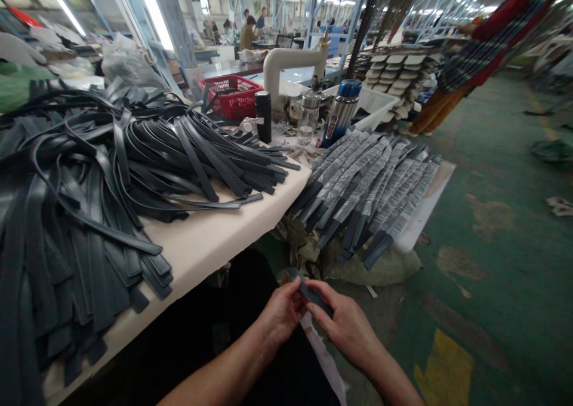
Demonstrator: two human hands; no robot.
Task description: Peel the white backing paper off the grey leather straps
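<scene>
Low in front of my lap, my left hand (pixel 283 311) and my right hand (pixel 345 322) are both closed on a dark grey strap (pixel 317 297). Fingers hide much of it, and its far end curves away beyond my left thumb. A pale, whitish strip (pixel 326 358) hangs below the hands; whether it joins the strap I cannot tell. To the left, a large heap of loose dark straps (pixel 94 173) covers much of a cream-topped table (pixel 215 233). Ahead and right, several straps wrapped in clear film (pixel 376 185) lie side by side on a low white board (pixel 430 209).
On the table's far side stand a red basket (pixel 230 98), a black cylinder (pixel 263 116), a glass jar (pixel 308 118), a steel-and-blue flask (pixel 342 113) and a cream sewing machine (pixel 273 74). Sacks (pixel 371 268) lie under the board. A person (pixel 478 54) stands at the right.
</scene>
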